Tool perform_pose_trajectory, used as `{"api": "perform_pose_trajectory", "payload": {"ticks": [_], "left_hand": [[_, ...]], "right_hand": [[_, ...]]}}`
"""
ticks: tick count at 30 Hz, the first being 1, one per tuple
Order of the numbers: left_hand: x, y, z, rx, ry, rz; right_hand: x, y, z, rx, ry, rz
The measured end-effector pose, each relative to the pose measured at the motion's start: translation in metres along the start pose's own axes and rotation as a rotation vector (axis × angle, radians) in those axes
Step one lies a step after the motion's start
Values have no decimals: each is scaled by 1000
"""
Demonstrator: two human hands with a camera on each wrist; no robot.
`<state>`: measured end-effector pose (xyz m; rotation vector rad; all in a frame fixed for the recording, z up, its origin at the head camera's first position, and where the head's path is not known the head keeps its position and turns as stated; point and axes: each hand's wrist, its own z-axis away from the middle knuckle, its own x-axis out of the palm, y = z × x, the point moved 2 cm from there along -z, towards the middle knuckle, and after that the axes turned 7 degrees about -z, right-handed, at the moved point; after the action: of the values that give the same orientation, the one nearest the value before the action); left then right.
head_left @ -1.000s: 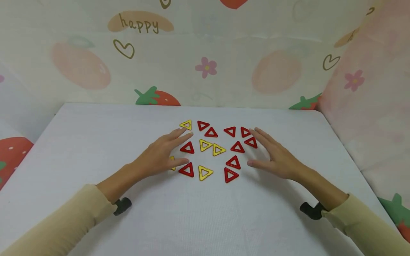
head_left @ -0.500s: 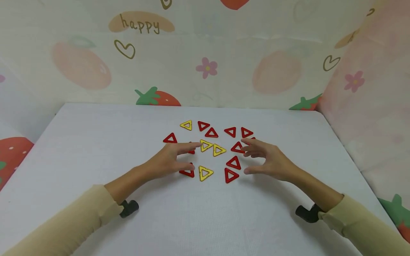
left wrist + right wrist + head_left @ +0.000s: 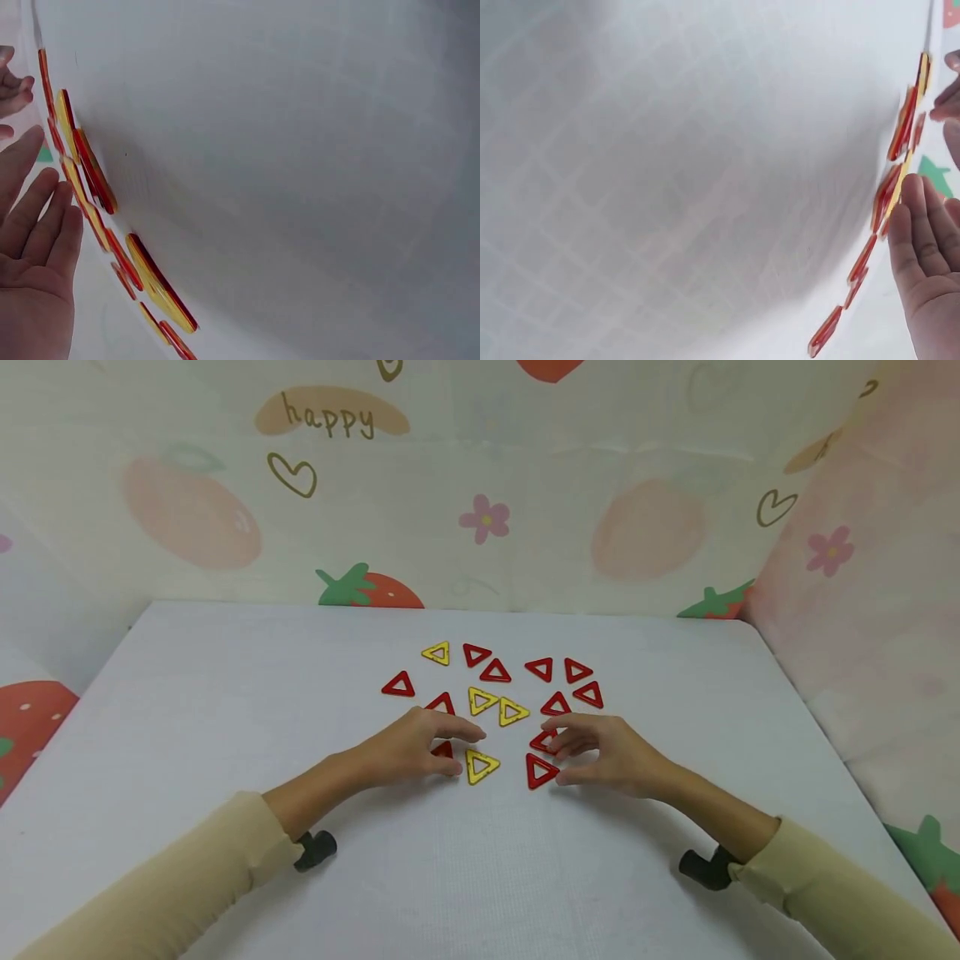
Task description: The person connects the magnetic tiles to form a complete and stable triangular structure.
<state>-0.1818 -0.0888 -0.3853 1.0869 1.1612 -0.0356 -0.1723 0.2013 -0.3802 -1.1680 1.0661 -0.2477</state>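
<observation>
In the head view, flat red and yellow triangle frames lie scattered over the white table. My left hand (image 3: 418, 745) hovers with thumb and fingers apart, just left of a yellow triangle (image 3: 481, 767); it partly covers a red triangle (image 3: 444, 750) under it. Fingers of my right hand (image 3: 611, 755) bend loosely over a red triangle (image 3: 542, 741), and its thumb tip is right at the edge of the nearest red triangle (image 3: 540, 772). Both wrist views show relaxed fingers with nothing in them, the left palm (image 3: 34, 300) and right palm (image 3: 937, 307) facing the camera.
Two joined-looking yellow triangles (image 3: 513, 712) lie mid-group, with more red triangles (image 3: 578, 670) behind and a yellow one (image 3: 437, 653) at the back left. The white table (image 3: 480, 877) ends at a printed cloth backdrop (image 3: 555, 552); a pink cloth (image 3: 862, 610) stands at the right.
Both hands have moved toward me and inward, nearer each other and the front triangles. The right fingers have bent more. Triangles at the back and left are uncovered; none has visibly shifted.
</observation>
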Motion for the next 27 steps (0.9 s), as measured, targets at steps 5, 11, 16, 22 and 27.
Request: {"api": "perform_pose_trajectory", "payload": {"ticks": [5,11,16,22,27], "left_hand": [[3,3,-2,34,-15,-47],[8,3,-4,23,-34,-54],[11,4,-4,5,-43,-46],[12,4,-5,11,-32,-47],[15,3,-6,14,-21,-73]], "right_hand": [[5,-1,-1,-5,-25,71],[9,1,-2,-7,-33,113],[10,2,-3,-12,-33,119],[13,1,-6,-13,-38,141],[15,1,-8,-20,-32,181]]}}
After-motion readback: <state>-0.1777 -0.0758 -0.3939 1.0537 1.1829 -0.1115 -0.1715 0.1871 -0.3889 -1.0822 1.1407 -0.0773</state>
